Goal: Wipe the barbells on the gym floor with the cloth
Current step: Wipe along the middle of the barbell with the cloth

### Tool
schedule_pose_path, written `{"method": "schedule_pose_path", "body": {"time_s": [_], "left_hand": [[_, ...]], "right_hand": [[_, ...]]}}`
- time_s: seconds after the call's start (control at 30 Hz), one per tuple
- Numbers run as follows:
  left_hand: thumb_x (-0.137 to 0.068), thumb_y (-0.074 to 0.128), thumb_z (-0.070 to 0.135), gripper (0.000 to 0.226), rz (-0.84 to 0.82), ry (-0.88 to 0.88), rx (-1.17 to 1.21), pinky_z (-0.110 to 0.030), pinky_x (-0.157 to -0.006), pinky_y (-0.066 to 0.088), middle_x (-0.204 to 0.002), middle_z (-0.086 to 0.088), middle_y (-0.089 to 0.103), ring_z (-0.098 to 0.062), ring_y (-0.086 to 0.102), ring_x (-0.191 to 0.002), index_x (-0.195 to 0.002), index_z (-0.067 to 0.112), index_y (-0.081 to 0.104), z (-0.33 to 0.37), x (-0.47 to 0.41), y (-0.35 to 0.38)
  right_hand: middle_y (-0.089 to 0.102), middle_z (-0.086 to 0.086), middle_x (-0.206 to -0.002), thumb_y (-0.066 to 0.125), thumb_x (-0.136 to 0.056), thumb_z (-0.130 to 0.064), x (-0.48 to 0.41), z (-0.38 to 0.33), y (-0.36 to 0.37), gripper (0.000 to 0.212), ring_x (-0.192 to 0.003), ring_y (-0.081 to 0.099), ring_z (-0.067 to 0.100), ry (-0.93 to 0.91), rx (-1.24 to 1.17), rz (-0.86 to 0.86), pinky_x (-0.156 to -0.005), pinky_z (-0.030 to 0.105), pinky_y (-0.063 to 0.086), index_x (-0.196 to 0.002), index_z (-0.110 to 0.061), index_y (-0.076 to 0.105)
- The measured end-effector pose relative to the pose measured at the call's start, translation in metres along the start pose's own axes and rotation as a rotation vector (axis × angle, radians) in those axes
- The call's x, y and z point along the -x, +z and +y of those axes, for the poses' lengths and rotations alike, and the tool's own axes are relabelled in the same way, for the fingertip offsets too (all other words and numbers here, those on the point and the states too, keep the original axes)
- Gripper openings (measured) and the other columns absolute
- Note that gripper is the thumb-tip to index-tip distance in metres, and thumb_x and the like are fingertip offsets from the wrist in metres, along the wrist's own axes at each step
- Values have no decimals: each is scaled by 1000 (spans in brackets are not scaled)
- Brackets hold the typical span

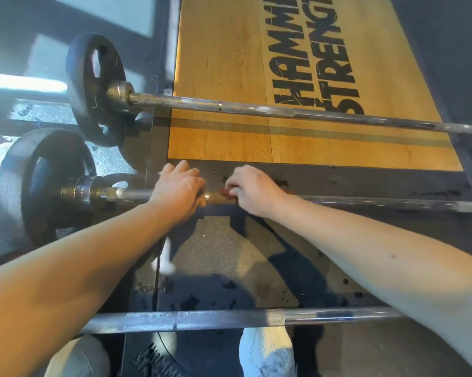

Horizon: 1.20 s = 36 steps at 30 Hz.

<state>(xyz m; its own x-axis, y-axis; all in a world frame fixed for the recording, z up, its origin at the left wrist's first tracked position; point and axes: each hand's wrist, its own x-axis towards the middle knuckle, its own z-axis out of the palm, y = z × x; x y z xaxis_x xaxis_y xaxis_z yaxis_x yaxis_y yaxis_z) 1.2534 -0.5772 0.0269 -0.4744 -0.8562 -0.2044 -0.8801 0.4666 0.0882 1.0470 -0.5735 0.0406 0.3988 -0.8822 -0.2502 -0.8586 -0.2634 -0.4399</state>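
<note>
Middle barbell (134,194) — looks heavy, rigid, may roll — left hand (179,191) curled round its shaft; just beside, right hand (249,193) pinches the soft cloth (225,192) onto it.

Dull scuffed metal barbell (256,107), matt wood platform (229,77), speckled rubber floor (215,248).

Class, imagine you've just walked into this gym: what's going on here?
A person looks down at three barbells lying on the gym floor. Their left hand grips the middle barbell near its plate end, while the right hand pinches a reddish cloth against the same bar just beside it. The far barbell lies across the wooden platform, and the near barbell lies close to the person's feet; no hand is on either.
</note>
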Motion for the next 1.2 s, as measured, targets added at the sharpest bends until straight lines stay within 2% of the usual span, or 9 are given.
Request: {"method": "schedule_pose_path", "body": {"time_s": [0.1, 0.23, 0.4, 0.53, 0.67, 0.73, 0.83, 1.03, 1.2], "left_hand": [[-95, 61, 49, 23, 17, 0, 10, -37, -88, 33, -103, 11, 52, -18, 41, -108, -110, 33, 69, -2, -1, 4], [-93, 65, 45, 22, 75, 11, 34, -39, -88, 35, -102, 9, 54, -20, 44, -107, -108, 30, 70, -5, 3, 10], [-88, 74, 39, 24, 104, -7, 38, -43, -84, 37, -100, 2, 60, -26, 50, -103, -106, 23, 73, -2, 7, 12], [-91, 70, 42, 25, 93, -19, 37, -43, -86, 37, -104, 2, 59, -26, 49, -105, -109, 25, 73, 0, 8, 9], [-94, 67, 41, 27, 100, -25, 83, -43, -90, 37, -110, 1, 60, -26, 48, -109, -115, 24, 72, 1, 8, 12], [-95, 67, 39, 27, 100, -32, 103, -44, -91, 37, -111, -1, 59, -28, 48, -110, -115, 22, 71, 1, 8, 13], [-96, 65, 39, 27, 79, -39, 104, -43, -92, 36, -111, 0, 58, -27, 46, -111, -115, 21, 70, 0, 6, 12], [-95, 66, 38, 27, 90, -33, 110, -45, -91, 36, -107, -1, 58, -27, 46, -106, -113, 19, 71, 1, 8, 10], [-95, 66, 40, 28, 84, -24, 96, -43, -91, 35, -107, 0, 57, -26, 46, -108, -114, 20, 70, 2, 8, 7]], "right_hand": [[58, -4, -100, 60, -100, -13, 33, 37, -8, 21, -100, 47, 14, 47, 26, 27, -93, 36, 47, -115, -12, 75], [61, 1, -99, 64, -96, -3, 66, 48, 5, 15, -101, 50, 20, 189, 5, 277, -91, 42, 49, -104, -8, 76], [62, 4, -99, 69, -87, 5, 31, -27, 56, 15, -100, 49, 21, 76, -143, 405, -84, 37, 47, -96, -5, 74], [65, 13, -111, 72, -81, 12, 54, 17, 56, 19, -109, 53, 31, -94, -79, 391, -88, 38, 52, -95, 0, 73], [60, 13, -114, 81, -77, 12, 100, 72, 47, 21, -113, 46, 25, 8, -8, 495, -101, 6, 34, -93, 0, 74], [58, 8, -109, 82, -76, 10, 94, 74, 56, 18, -110, 44, 21, 35, -4, 531, -100, 12, 37, -88, -1, 74], [56, 3, -105, 77, -85, 3, 78, 65, 65, 12, -107, 44, 17, 68, 8, 540, -88, 41, 49, -85, -7, 71], [58, 8, -102, 79, -75, 12, 53, 18, 60, 21, -103, 49, 27, -103, 9, 392, -72, 39, 52, -89, -3, 72], [59, 13, -108, 79, -76, 12, 90, 79, 37, 23, -107, 50, 32, -170, 97, 358, -77, 44, 53, -93, -2, 70]]}}
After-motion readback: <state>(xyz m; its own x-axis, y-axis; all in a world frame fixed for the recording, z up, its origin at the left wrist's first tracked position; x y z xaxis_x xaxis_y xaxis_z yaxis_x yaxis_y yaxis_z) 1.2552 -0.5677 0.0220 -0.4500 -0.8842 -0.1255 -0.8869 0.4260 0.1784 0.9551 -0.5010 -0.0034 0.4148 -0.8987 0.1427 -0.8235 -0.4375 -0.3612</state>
